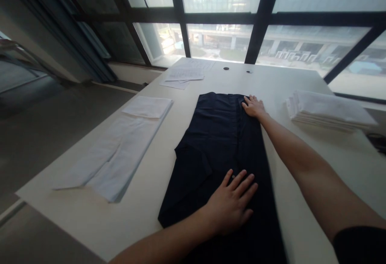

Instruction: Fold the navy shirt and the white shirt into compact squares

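A dark navy garment (211,131) lies folded lengthwise on the white table (159,155), its near end running out of the bottom of the view. My left hand (230,201) rests flat on its lower part, fingers spread, with a small light spot like a button by the fingertips. At the garment's far right corner, my right hand (253,106) lies palm down with fingers apart, touching the cloth's edge. Neither hand grips anything. Which kind of garment it is cannot be made out.
A white folded garment (120,143) lies to the left. A stack of folded white cloth (328,109) sits at the right. Printed papers (185,73) are at the back left, near two cable holes. Dark-framed windows (220,17) stand behind the table.
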Demonstrator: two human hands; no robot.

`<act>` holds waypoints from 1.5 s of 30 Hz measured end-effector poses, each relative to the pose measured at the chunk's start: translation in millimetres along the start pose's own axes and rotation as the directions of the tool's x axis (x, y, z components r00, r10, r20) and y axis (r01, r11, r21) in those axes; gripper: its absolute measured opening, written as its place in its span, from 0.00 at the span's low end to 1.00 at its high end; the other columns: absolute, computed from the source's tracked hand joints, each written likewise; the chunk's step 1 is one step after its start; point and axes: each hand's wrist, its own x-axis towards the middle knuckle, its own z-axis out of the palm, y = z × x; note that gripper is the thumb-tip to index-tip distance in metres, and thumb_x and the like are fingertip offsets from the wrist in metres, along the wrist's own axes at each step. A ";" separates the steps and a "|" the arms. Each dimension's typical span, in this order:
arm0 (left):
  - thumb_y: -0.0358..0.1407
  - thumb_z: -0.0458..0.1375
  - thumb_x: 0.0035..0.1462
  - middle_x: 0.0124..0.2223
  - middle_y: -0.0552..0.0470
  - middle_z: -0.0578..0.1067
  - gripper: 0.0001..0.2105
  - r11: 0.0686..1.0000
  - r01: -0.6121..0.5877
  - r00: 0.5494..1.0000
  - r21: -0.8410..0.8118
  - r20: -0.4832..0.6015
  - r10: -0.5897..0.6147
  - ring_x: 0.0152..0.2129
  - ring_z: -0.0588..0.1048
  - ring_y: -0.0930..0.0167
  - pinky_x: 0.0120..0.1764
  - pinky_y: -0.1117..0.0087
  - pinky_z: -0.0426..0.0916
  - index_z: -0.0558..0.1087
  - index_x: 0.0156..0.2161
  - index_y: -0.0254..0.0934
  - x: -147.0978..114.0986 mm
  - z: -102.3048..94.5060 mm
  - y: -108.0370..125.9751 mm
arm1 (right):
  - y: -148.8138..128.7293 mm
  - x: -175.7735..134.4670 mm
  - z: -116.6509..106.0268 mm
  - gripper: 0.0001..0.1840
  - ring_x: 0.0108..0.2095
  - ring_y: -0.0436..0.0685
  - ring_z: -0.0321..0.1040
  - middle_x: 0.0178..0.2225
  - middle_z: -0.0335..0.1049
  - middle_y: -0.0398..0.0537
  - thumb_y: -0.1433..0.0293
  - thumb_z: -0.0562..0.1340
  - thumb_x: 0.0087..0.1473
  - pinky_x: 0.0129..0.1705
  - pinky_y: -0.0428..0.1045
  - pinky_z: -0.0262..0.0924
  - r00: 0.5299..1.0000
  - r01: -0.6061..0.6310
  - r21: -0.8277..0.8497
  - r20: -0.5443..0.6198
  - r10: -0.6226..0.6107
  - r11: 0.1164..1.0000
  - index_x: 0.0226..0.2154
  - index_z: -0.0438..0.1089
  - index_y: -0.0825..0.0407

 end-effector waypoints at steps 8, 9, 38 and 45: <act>0.49 0.45 0.70 0.75 0.47 0.44 0.32 1.000 0.007 1.000 -0.016 -0.002 -0.007 0.72 0.40 0.58 0.69 0.44 0.42 0.46 0.74 0.39 0.8 3.1 -0.3 | 6.7 16.0 1.5 0.39 0.72 0.71 0.36 0.72 0.42 0.63 0.49 0.48 0.66 0.68 0.72 0.34 0.996 -0.016 0.115 -0.091 0.027 0.993 0.69 0.54 0.55; 0.49 0.45 0.70 0.75 0.47 0.44 0.32 1.000 0.005 1.000 -0.016 -0.004 -0.005 0.72 0.40 0.58 0.69 0.44 0.42 0.46 0.74 0.39 1.1 4.0 -0.7 | 9.0 15.4 1.0 0.39 0.72 0.70 0.37 0.72 0.45 0.63 0.50 0.47 0.67 0.69 0.70 0.35 0.989 -0.017 0.172 -0.139 0.041 0.985 0.69 0.55 0.57; 0.49 0.48 0.69 0.74 0.45 0.47 0.32 0.998 -0.030 1.000 -0.047 -0.008 0.030 0.72 0.41 0.58 0.68 0.42 0.38 0.48 0.73 0.39 6.7 10.3 -9.4 | -32.8 -324.5 -20.2 0.30 0.71 0.62 0.43 0.70 0.52 0.48 0.64 0.56 0.65 0.70 0.68 0.42 0.894 0.449 0.255 -0.114 -0.434 0.856 0.68 0.59 0.44; 0.40 0.49 0.70 0.67 0.47 0.66 0.21 0.955 0.047 0.971 -0.292 -0.213 -0.113 0.65 0.62 0.65 0.66 0.61 0.56 0.67 0.65 0.42 -4.5 -53.2 -34.0 | -30.8 -318.2 -18.8 0.29 0.71 0.62 0.45 0.69 0.53 0.49 0.62 0.57 0.65 0.70 0.68 0.43 0.899 0.438 0.265 -0.118 -0.422 0.859 0.67 0.60 0.43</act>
